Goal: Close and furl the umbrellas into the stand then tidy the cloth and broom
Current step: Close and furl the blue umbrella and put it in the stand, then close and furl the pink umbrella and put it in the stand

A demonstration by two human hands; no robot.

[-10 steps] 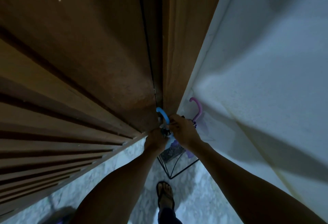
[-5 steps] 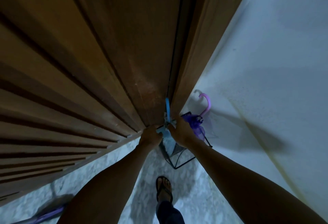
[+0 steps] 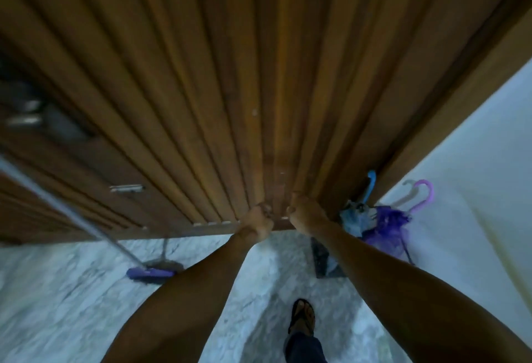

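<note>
**Umbrellas Stowed, Broom and Cloth to Come**

From where I stand, both furled umbrellas sit in the wire stand [image 3: 408, 256] over at three o'clock, in the corner where the slatted wooden door [image 3: 230, 89] meets the white wall [image 3: 475, 190]. The blue umbrella [image 3: 357, 218] has its hooked handle up against the door frame; the purple umbrella [image 3: 388, 227] is just beside it, with its pink crook pointing at the wall. Neither hand touches them.

The left hand [image 3: 257, 223] and right hand [image 3: 306, 214] hang out in front near the foot of the door, close together at the centre. Both look loosely curled with nothing in them, though motion blur makes the fingers hard to read; I judge them relaxed rather than gripping.

The broom [image 3: 151, 273] is at eight o'clock, its purple head on the marbled floor [image 3: 72, 290] and its pale handle slanting up toward ten o'clock, apparently against the door. I cannot see any cloth.

The umbrella part seems finished, so I judge the step in hand to be the turn toward the broom. To do it well, the person should step left, take the handle low enough to control the head, and lift before carrying it, so it does not scrape. A sandalled foot [image 3: 302, 318] is planted at six o'clock, well apart from the broom.
</note>
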